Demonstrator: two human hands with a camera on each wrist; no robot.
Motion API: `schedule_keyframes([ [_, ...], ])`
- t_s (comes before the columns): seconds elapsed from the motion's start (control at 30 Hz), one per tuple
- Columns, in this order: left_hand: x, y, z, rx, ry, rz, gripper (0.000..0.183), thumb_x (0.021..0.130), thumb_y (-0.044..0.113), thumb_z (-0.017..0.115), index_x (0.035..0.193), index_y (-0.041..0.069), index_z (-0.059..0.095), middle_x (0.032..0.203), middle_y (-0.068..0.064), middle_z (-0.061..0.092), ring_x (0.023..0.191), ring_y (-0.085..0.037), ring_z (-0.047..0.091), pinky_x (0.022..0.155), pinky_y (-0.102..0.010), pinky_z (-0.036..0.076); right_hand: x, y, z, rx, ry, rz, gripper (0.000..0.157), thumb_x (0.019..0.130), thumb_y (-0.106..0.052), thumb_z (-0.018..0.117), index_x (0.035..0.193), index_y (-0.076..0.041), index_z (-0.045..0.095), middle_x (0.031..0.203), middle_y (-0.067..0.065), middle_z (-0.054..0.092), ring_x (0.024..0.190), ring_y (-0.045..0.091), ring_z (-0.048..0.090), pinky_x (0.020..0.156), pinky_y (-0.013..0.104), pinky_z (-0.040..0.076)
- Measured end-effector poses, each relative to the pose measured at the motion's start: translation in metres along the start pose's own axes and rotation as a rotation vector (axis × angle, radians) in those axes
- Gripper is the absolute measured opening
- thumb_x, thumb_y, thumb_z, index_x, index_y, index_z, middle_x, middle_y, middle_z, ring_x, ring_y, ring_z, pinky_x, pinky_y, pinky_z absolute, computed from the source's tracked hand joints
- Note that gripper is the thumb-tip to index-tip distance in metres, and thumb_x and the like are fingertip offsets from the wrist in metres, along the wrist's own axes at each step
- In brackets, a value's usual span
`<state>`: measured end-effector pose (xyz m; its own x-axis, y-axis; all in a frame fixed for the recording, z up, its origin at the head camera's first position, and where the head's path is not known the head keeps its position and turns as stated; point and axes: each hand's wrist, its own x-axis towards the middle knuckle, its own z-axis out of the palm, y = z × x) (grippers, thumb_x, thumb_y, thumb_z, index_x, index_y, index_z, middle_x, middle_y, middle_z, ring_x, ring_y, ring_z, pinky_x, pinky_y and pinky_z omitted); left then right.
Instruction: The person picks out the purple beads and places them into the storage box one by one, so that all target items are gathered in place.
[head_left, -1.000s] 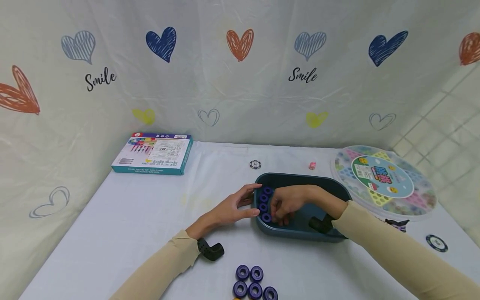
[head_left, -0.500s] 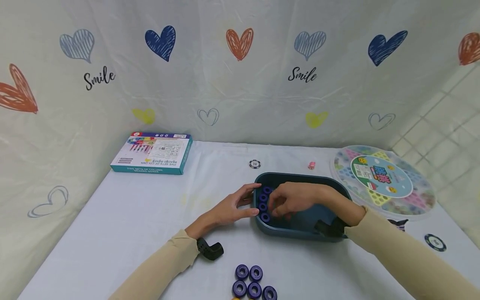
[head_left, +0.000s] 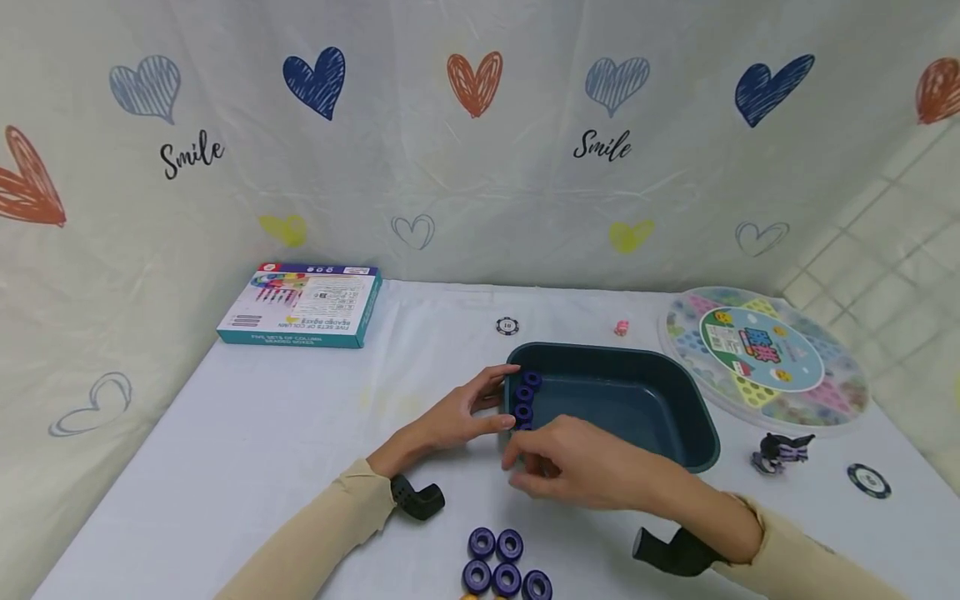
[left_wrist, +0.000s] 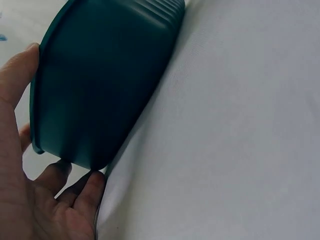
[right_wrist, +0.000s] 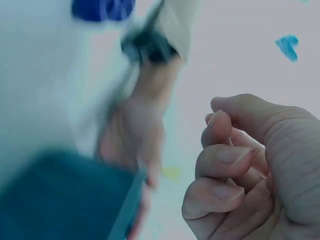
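- Background: a pale curtain (head_left: 525, 187) printed with hearts and "Smile" is hanging behind a white table (head_left: 300, 425); a wire grid (head_left: 892, 258) is standing at the right edge.
- Tray (head_left: 618, 404): dark teal and oblong, it is sitting on the table, right of the middle of the head view.
- Left hand (head_left: 459, 414): it is gripping the tray's left end, the thumb lying at the near part of the rim and a finger reaching the far part; the left wrist view is showing more fingertips against the outer wall.
- Right hand (head_left: 570, 467): it is hovering before the tray's near side, partly covering it; its fingers are curling loosely, with a narrow gap to the thumb, and are holding nothing visible.
- Inner rings (head_left: 530, 394): four purple ones are lining the tray's left end, the nearest partly hidden.
- Outer rings (head_left: 490, 546): five more are lying close together on the table, two behind three; orange pieces (head_left: 469, 597) are just showing below them.
- Surroundings: a flat box (head_left: 300, 308) is resting at back left; a chip (head_left: 507, 326) and a pink figure (head_left: 622, 327) are lying behind the tray; a round board (head_left: 761, 354), a dark figurine (head_left: 782, 452) and a second chip (head_left: 868, 481) are occupying the right.
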<state>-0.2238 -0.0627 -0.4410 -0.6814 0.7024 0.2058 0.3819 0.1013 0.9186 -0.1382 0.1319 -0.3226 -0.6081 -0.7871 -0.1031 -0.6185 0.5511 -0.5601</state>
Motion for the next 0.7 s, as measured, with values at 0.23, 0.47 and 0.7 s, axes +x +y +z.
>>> schedule_keyframes([
  [0.23,0.0,0.001,0.0,-0.009,-0.002,0.012,0.071,0.084,0.044,0.059,0.142,0.023,0.024,0.145,-0.004,0.028,0.125,-0.017,0.037,0.101,-0.036,0.033,-0.004,0.003,0.042,-0.065,-0.104,-0.086,0.009,0.087,-0.025,0.06,0.094,-0.021,0.063,0.064,-0.023,0.048,0.055,-0.008,0.042,0.051,0.01,0.037],
  [0.47,0.0,0.001,0.0,-0.008,0.004,-0.006,0.071,0.083,0.045,0.06,0.142,0.026,0.025,0.145,-0.001,0.028,0.125,-0.015,0.037,0.101,-0.035,0.033,-0.008,0.015,0.054,-0.005,-0.179,-0.096,0.018,0.088,-0.03,0.058,0.104,-0.022,0.061,0.066,-0.023,0.049,0.056,-0.008,0.044,0.052,0.011,0.039],
  [0.7,-0.001,0.002,0.0,-0.006,0.006,-0.01,0.069,0.084,0.045,0.059,0.141,0.029,0.025,0.145,0.003,0.027,0.124,-0.014,0.037,0.101,-0.035,0.033,-0.014,0.027,0.054,0.144,-0.202,-0.11,0.021,0.088,-0.028,0.058,0.108,-0.021,0.059,0.069,-0.021,0.053,0.057,-0.008,0.045,0.053,0.012,0.042],
])
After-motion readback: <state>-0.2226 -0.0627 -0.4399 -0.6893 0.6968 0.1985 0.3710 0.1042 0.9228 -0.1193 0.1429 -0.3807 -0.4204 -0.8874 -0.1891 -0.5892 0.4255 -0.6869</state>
